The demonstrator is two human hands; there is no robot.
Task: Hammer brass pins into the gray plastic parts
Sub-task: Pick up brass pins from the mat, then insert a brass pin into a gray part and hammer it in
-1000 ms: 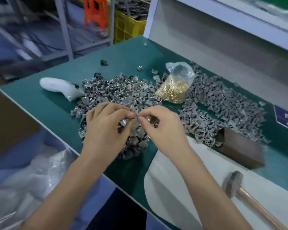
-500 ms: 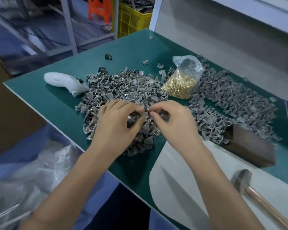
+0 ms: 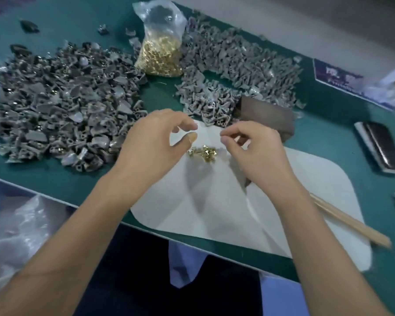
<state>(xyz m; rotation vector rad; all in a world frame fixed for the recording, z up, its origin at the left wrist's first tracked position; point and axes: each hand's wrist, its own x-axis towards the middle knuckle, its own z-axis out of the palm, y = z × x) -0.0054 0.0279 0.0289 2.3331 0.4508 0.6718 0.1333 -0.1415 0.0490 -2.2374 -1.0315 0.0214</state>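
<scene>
At the near edge of the green bench top [image 3: 55, 179], a rounded white mat [image 3: 214, 213] lies under both bare forearms. On the mat's right side rests the pale wooden handle of a hammer [image 3: 349, 221]; its head is hidden behind the right wrist. Over the mat's far end, the left hand [image 3: 153, 144] hovers with fingers loosely curled, thumb and forefinger parted, nothing visible between them. The right hand [image 3: 258, 151] has thumb and forefinger tips brought close together; whether a pin sits between them cannot be told, too blurred. Between the two hands, on the mat, lies a small loose cluster of brass pins [image 3: 203, 152]. Half a second earlier both hands were pinching together above the left heap of parts; now they have come onto the mat and separated, and the view has dropped nearer the bench. Beyond the right hand, a dark brown rectangular block [image 3: 267, 115] sits at the mat's far corner. Left of it, a broad heap of gray plastic parts [image 3: 55, 106]; behind the block, a second heap of gray parts [image 3: 237, 65]. Between the heaps stands a clear plastic bag of brass pins [image 3: 161, 53]. Far right, a dark flat phone-like object [image 3: 383, 147], motion-blurred.
</scene>
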